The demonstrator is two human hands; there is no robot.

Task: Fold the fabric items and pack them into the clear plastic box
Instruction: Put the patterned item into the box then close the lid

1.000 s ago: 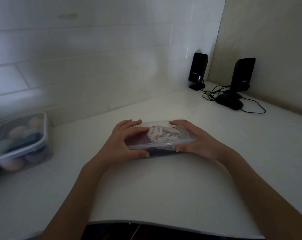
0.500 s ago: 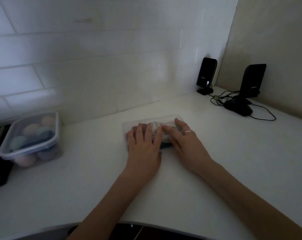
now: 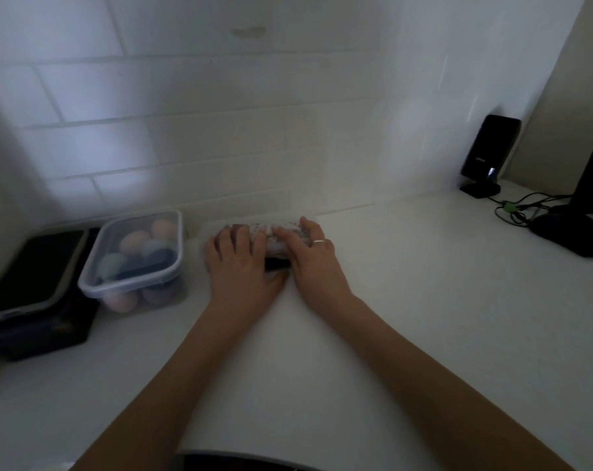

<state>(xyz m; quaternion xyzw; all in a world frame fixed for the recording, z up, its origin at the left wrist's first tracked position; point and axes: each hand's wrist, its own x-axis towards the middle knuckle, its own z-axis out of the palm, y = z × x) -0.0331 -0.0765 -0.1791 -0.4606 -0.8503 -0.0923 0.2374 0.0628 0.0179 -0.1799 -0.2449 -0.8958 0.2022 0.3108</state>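
The clear plastic box lies on the white table close to the tiled wall, its lid on. Through the lid, white patterned fabric shows between my hands, and something dark sits low at the box's front. My left hand lies flat on the left part of the lid, fingers stretched out. My right hand, a ring on one finger, lies flat on the right part. Most of the box is hidden under both hands.
A second lidded clear box with several pastel round items stands just left of the packed one. A black case sits at the far left. A black speaker, a dark base and cables occupy the right back corner.
My hands went from gripping the box's ends to lying flat on its lid. The box has slid away from me, up near the wall and the second box.
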